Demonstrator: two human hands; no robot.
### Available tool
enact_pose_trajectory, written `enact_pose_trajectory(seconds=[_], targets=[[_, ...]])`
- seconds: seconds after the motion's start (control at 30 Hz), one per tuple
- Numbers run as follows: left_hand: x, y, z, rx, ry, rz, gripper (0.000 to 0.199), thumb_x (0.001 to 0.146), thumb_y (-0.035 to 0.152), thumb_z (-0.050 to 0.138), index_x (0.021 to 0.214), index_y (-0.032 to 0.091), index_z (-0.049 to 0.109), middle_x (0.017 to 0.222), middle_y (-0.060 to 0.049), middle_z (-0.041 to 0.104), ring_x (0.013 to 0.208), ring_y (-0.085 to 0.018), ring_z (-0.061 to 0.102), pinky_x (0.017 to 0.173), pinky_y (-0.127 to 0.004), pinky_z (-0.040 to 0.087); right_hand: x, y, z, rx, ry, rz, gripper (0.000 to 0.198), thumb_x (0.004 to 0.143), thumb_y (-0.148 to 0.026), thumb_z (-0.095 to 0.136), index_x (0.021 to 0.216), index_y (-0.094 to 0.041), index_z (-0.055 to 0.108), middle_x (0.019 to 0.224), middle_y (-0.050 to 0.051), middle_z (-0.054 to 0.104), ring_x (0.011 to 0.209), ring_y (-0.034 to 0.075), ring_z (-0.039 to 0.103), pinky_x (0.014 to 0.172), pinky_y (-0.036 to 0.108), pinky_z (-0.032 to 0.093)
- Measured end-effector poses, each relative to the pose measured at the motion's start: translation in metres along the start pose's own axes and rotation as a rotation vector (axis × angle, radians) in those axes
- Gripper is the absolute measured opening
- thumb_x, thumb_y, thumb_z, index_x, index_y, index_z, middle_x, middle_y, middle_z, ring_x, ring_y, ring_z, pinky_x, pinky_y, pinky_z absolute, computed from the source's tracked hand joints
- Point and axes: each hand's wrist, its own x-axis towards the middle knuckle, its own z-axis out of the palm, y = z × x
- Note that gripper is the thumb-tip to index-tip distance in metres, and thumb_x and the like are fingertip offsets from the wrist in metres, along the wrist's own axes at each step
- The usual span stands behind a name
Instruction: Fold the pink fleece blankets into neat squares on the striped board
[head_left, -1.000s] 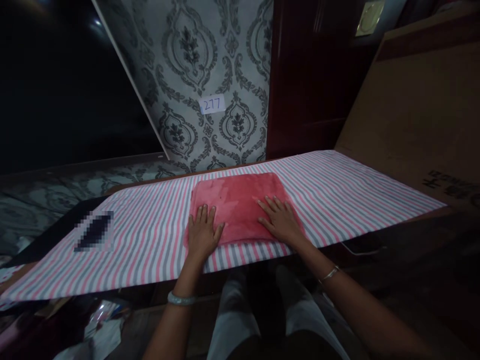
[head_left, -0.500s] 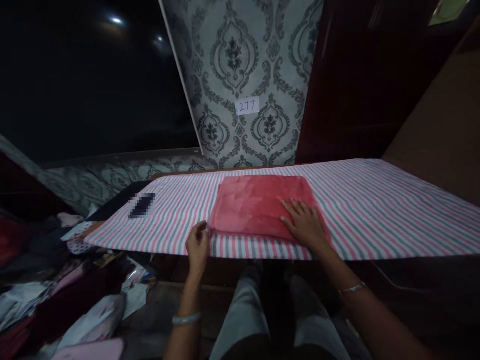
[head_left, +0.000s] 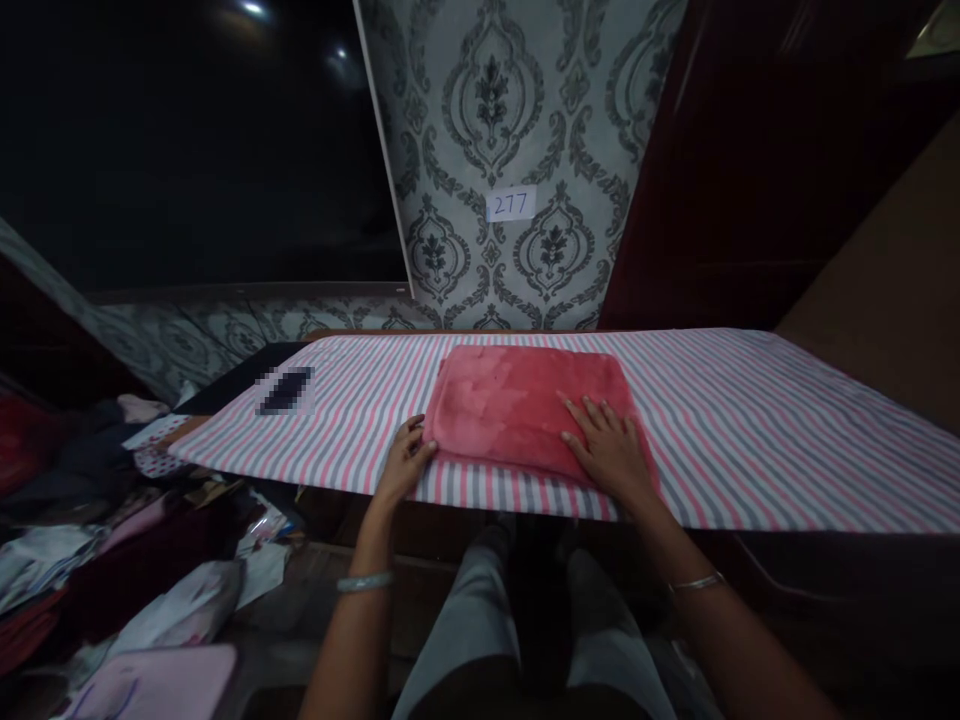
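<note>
A folded red plush cloth (head_left: 517, 400) lies flat on a striped table cover (head_left: 720, 430), close to the front edge. My right hand (head_left: 611, 450) rests palm down on its right part with the fingers spread. At the left edge is my left hand (head_left: 406, 457), its fingers loosely curved and apart. The left thumb touches the cloth's front left corner, while the other fingertips meet its side. Neither hand lifts the cloth.
A dark, pixelated rectangular object (head_left: 286, 390) lies on the left of the table. Behind stand a large black screen (head_left: 202, 150) and a patterned wall with a paper label (head_left: 511, 204) reading 277. Clothes and papers (head_left: 172, 610) are heaped at lower left.
My left hand has shifted from a pinch-like pose near the front left corner to lie along the cloth's left edge, fingers more apart. My right hand stays in place. The view has tilted slightly.
</note>
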Motion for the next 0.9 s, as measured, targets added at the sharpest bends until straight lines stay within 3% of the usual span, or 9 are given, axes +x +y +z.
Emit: enact_pose_trajectory(seconds=[0.2, 0.4, 0.53, 0.6, 0.7, 0.8, 0.9], targets=[[0.004, -0.01, -0.012, 0.063, 0.08, 0.025, 0.025, 0.082, 0.04, 0.055, 0.089, 0.02, 0.07, 0.131, -0.012, 0.06, 0.125, -0.026, 0.056, 0.108, -0.044, 0.045, 0.0, -0.003, -0.004, 0.004, -0.032, 0.017, 0.059, 0.1, -0.051, 0.037, 0.155, -0.032, 0.038, 0.161, 0.006, 0.039, 0.147, 0.033, 0.034, 0.114, 0.059, 0.03], [0.003, -0.013, -0.012, -0.112, -0.023, -0.053, 0.051, 0.075, 0.057, 0.065, 0.107, 0.018, 0.069, 0.122, -0.012, 0.068, 0.119, -0.028, 0.061, 0.109, -0.045, 0.044, 0.007, -0.001, -0.013, 0.115, -0.043, 0.011, 0.054, 0.1, -0.045, 0.041, 0.151, -0.027, 0.047, 0.156, 0.009, 0.045, 0.145, 0.031, 0.039, 0.116, 0.055, 0.03], [0.012, -0.002, -0.013, -0.3, -0.034, -0.193, 0.06, 0.07, 0.066, 0.07, 0.11, 0.022, 0.072, 0.128, -0.01, 0.069, 0.127, -0.031, 0.058, 0.111, -0.046, 0.044, -0.008, 0.025, -0.024, 0.384, 0.136, 0.132, 0.048, 0.098, -0.039, 0.04, 0.136, -0.021, 0.062, 0.144, 0.011, 0.058, 0.136, 0.025, 0.05, 0.113, 0.045, 0.04], [0.02, 0.005, -0.012, -0.419, -0.038, -0.248, 0.055, 0.073, 0.063, 0.069, 0.11, 0.023, 0.073, 0.131, -0.008, 0.069, 0.128, -0.03, 0.057, 0.112, -0.045, 0.043, -0.027, 0.038, -0.025, 0.521, 0.259, 0.269, 0.048, 0.095, -0.041, 0.041, 0.13, -0.019, 0.066, 0.136, 0.012, 0.064, 0.128, 0.026, 0.057, 0.108, 0.044, 0.046], [0.032, 0.012, -0.006, -0.593, -0.028, -0.276, 0.049, 0.067, 0.051, 0.077, 0.108, 0.023, 0.074, 0.13, -0.007, 0.07, 0.127, -0.028, 0.059, 0.114, -0.039, 0.042, -0.057, 0.048, -0.021, 0.715, 0.323, 0.429, 0.048, 0.092, -0.045, 0.043, 0.121, -0.017, 0.07, 0.12, 0.013, 0.072, 0.111, 0.028, 0.067, 0.097, 0.044, 0.052], [0.04, 0.014, -0.001, -0.718, 0.001, -0.307, 0.046, 0.054, 0.039, 0.084, 0.096, 0.023, 0.076, 0.113, -0.006, 0.075, 0.114, -0.027, 0.066, 0.107, -0.037, 0.048, -0.074, 0.048, -0.018, 0.815, 0.345, 0.473, 0.047, 0.09, -0.052, 0.046, 0.111, -0.019, 0.072, 0.111, 0.012, 0.075, 0.105, 0.029, 0.068, 0.094, 0.045, 0.053], [0.045, 0.012, -0.003, -0.664, -0.034, -0.311, 0.045, 0.049, 0.037, 0.084, 0.091, 0.022, 0.075, 0.099, -0.004, 0.077, 0.104, -0.029, 0.069, 0.1, -0.041, 0.053, -0.076, 0.045, -0.02, 0.856, 0.356, 0.456, 0.048, 0.087, -0.058, 0.05, 0.104, -0.019, 0.072, 0.105, 0.012, 0.074, 0.098, 0.028, 0.068, 0.089, 0.042, 0.055]])
